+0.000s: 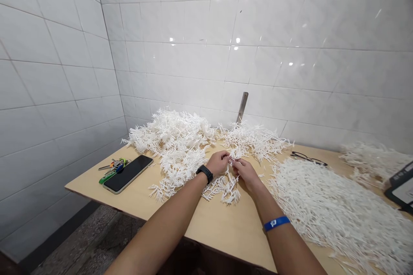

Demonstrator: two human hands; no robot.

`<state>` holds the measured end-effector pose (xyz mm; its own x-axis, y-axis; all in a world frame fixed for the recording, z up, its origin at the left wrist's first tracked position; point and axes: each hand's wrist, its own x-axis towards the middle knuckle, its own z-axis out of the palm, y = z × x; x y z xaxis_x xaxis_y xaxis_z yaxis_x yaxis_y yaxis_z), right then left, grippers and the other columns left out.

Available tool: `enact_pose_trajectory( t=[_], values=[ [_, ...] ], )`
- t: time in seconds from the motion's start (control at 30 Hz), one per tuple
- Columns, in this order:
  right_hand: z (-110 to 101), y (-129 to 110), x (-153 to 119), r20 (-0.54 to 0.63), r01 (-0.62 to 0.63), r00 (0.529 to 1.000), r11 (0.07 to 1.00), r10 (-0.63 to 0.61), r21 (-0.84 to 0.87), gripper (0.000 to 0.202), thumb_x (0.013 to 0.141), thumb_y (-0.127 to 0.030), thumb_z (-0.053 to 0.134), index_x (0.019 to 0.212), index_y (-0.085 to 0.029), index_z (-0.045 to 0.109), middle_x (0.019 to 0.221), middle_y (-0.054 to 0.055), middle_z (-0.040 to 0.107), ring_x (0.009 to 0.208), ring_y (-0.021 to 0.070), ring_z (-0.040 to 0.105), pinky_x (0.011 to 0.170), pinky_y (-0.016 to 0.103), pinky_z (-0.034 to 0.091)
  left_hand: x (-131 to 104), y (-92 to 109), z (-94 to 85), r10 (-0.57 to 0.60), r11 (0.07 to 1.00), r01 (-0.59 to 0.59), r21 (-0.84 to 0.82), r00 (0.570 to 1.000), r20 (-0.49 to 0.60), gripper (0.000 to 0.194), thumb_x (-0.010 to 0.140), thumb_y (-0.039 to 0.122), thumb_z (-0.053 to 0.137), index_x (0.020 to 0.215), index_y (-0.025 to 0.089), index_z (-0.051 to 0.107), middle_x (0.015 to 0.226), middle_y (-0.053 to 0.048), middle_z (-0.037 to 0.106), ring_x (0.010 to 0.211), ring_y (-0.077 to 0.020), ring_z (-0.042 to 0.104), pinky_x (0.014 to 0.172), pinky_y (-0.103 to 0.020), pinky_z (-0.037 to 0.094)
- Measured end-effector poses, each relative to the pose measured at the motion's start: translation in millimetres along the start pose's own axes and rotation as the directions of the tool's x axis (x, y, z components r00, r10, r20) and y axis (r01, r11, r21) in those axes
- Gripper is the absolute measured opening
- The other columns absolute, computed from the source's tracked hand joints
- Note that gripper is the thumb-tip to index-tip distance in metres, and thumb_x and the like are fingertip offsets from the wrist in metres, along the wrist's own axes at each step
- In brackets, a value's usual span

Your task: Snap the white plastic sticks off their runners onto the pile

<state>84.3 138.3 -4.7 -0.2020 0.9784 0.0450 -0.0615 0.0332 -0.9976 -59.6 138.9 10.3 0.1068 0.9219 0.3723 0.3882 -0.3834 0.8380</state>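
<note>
Fingers of the left hand point(218, 163) and right hand point(247, 172) pinch thin, white, branching strands point(231, 195) above the pale wooden bench point(222, 228), beside a loose white heap point(180, 137); fine fingertip work seems in hand, calling next for light, steady control.

The table point(222, 223) is pale tan and the strands point(342, 206) are white. The wall tiles point(180, 21) are whitish grey with faint marbling and darker joint lines. The phone point(129, 173) is black, the watch point(205, 173) black, and the wristband point(276, 223) blue with a white mark. The floor point(93, 232) is speckled dark grey.
</note>
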Motion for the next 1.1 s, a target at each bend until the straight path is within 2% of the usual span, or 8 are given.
enact_pose_trajectory(
  t=[0.17,0.43,0.57,0.67,0.8,0.9,1.0,1.1],
  values=[
    [3.0,-0.1,-1.2,0.027,0.013,1.0,0.999,-0.014,0.036,0.015,0.063,-0.024,0.06,0.064,-0.02,0.045,0.049,-0.006,0.043,0.047,0.0084,0.037,0.046,0.024,0.026,1.8,-5.5,0.3,0.003,1.0,-0.002,0.024,1.0,-0.019,0.021,0.083,0.025,0.047,0.086,0.013,0.065,0.083,-0.004,0.066,0.077,-0.0147,0.057,0.073,-0.025,0.042],
    [0.6,-5.9,-2.9,-0.006,-0.037,0.999,0.999,0.037,0.022,0.01,0.061,-0.021,0.054,0.066,-0.021,0.046,0.041,-0.008,0.036,0.039,0.0075,0.03,0.04,0.023,0.018,0.5,-5.9,1.4,-0.007,1.0,0.007,0.001,1.0,-0.022,0.022,0.08,0.022,0.048,0.092,0.015,0.065,0.087,-0.004,0.069,0.081,-0.0153,0.06,0.074,-0.025,0.045],
    [-0.8,-8.5,-3.6,-0.003,-0.082,0.997,0.997,0.082,0.008,0.011,0.064,-0.025,0.057,0.072,-0.019,0.056,0.039,-0.01,0.03,0.036,0.0069,0.024,0.038,0.023,0.015,1.6,-8.4,2.5,-0.013,1.0,0.014,0.016,0.999,-0.033,0.021,0.08,0.025,0.05,0.088,0.015,0.066,0.084,-0.003,0.068,0.076,-0.0146,0.059,0.072,-0.025,0.044],
    [-1.8,-10.8,-5.7,0.043,-0.092,0.995,0.996,0.092,-0.012,0.017,0.067,-0.033,0.063,0.073,-0.018,0.059,0.041,-0.009,0.033,0.038,0.0066,0.025,0.039,0.023,0.017,3.8,-12.6,2.3,-0.012,1.0,0.011,-0.011,0.999,-0.034,0.02,0.079,0.025,0.051,0.087,0.015,0.066,0.085,-0.004,0.067,0.077,-0.0143,0.058,0.074,-0.025,0.044],
    [-3.0,-7.6,-6.7,0.132,-0.053,0.989,0.996,0.063,-0.073,0.033,0.065,-0.043,0.073,0.063,-0.018,0.052,0.049,-0.006,0.041,0.044,0.0067,0.032,0.043,0.023,0.022,7.9,-17.1,0.4,-0.047,0.994,0.042,-0.1,0.998,-0.047,0.021,0.079,0.029,0.054,0.088,0.013,0.066,0.085,-0.005,0.067,0.078,-0.0148,0.057,0.075,-0.026,0.044],
    [-3.0,-1.0,-4.2,0.121,-0.016,0.992,0.995,0.028,-0.096,0.038,0.062,-0.047,0.076,0.06,-0.017,0.052,0.051,-0.005,0.043,0.046,0.0073,0.034,0.046,0.024,0.024,10.4,-16.9,-0.9,-0.096,0.98,0.083,-0.179,0.993,-0.063,0.021,0.078,0.029,0.055,0.085,0.012,0.066,0.083,-0.005,0.066,0.077,-0.0147,0.056,0.075,-0.027,0.044],
    [-2.8,2.0,-1.6,0.121,0.052,0.992,0.995,-0.042,-0.084,0.038,0.065,-0.052,0.073,0.067,-0.016,0.061,0.053,-0.004,0.045,0.049,0.0086,0.036,0.049,0.024,0.026,10.9,-14.1,-1.6,-0.13,0.964,0.114,-0.239,0.99,-0.052,0.02,0.076,0.031,0.058,0.08,0.012,0.065,0.078,-0.004,0.064,0.074,-0.0136,0.054,0.074,-0.027,0.042],
    [-1.8,-1.9,-2.4,0.142,0.056,0.989,0.995,-0.044,-0.081,0.042,0.067,-0.055,0.07,0.074,-0.014,0.066,0.053,-0.003,0.046,0.051,0.0099,0.038,0.05,0.025,0.026,9.0,-10.1,-2.9,-0.169,0.944,0.157,-0.29,0.986,-0.017,0.026,0.074,0.039,0.061,0.075,0.013,0.062,0.068,0.0,0.057,0.066,-0.0113,0.048,0.068,-0.026,0.039]
  ],
)
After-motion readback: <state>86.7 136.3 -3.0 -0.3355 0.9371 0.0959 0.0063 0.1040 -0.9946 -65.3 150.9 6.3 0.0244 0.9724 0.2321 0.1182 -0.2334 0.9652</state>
